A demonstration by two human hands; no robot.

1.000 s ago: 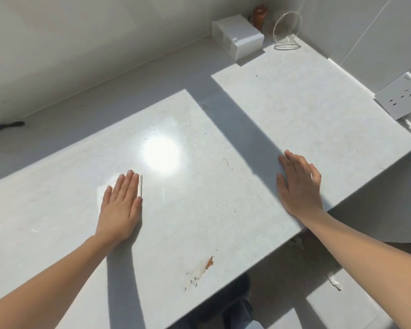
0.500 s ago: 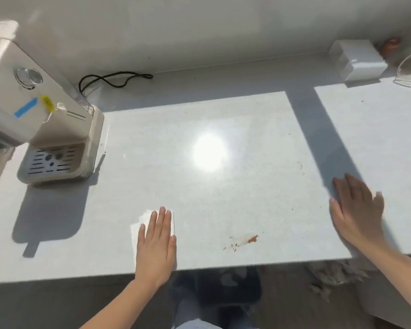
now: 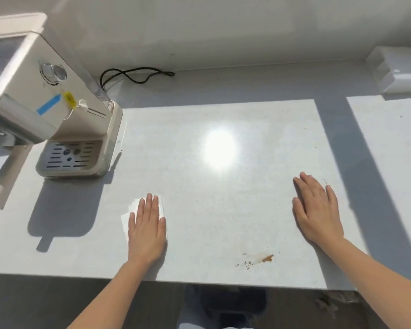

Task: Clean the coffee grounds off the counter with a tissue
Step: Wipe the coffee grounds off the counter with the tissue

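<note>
The left hand [image 3: 147, 230] is being held flat, palm down and fingers extended together, on a white tissue [image 3: 128, 213] that is lying on the desk [image 3: 199, 210] near the front edge; the tissue is being pressed rather than gripped, and only its left and far margins are showing around the hand. The right hand [image 3: 317, 210] is being rested open and flat on the bare desk, well apart from the left, with nothing being held. The coffee grounds [image 3: 259, 259] are lying as a brown smear and scattered specks close to the front edge, between the two hands. A coffee machine [image 3: 57, 115] is standing at the left side, with a black cord [image 3: 133, 74] along the rear edge and a white box [image 3: 399, 70] at the rear right corner.
</note>
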